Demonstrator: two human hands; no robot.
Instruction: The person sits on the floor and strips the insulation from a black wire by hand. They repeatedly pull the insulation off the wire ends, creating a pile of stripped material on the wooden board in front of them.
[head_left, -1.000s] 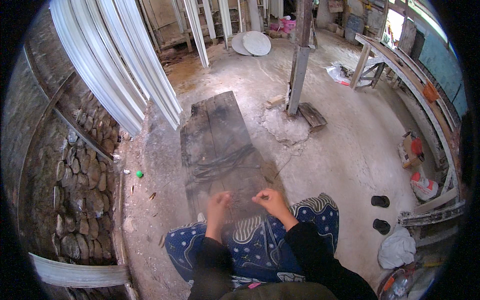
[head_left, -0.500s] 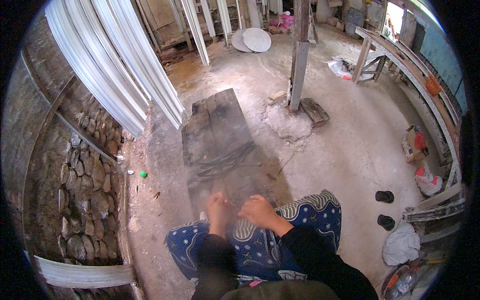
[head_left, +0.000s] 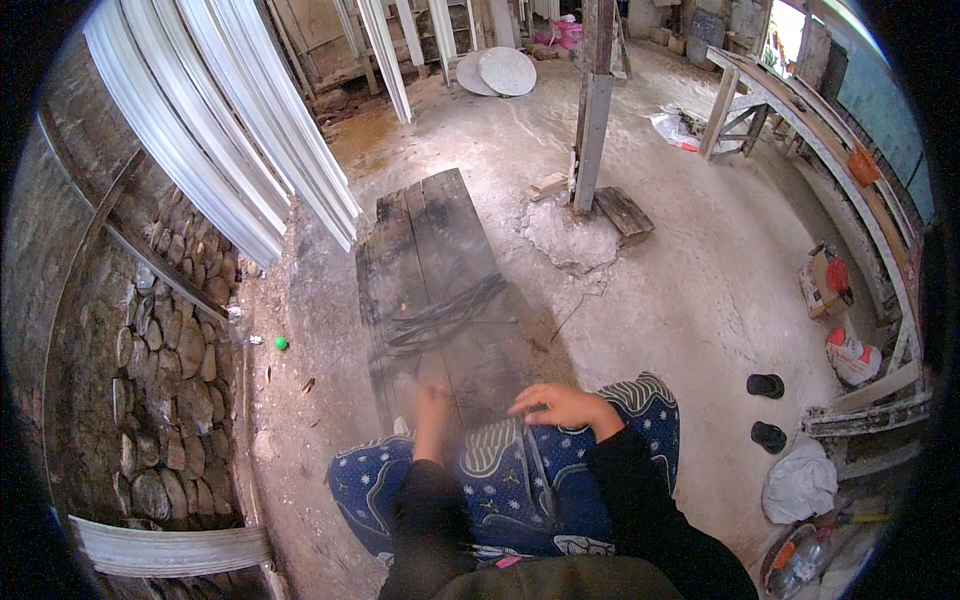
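My left hand, smeared by motion, hovers over the near end of a dark wooden board; its fingers cannot be made out. To its right, above my lap, my right hand has its fingers stretched out toward the left, with nothing visible in them. A loose bundle of thin dark strips lies across the board, just beyond both hands. One narrow greyish strip hangs down over the blue patterned cloth on my lap.
Long white corrugated strips stand at the left, beside a bed of stones. A wooden post rises beyond the board. Along the right are a long wooden bench, dark slippers and a white sack. A green ball lies left.
My hands have drawn apart: the right has moved to the right and its fingers have stretched out. The left remains near the board's end, blurred. The view has shifted slightly.
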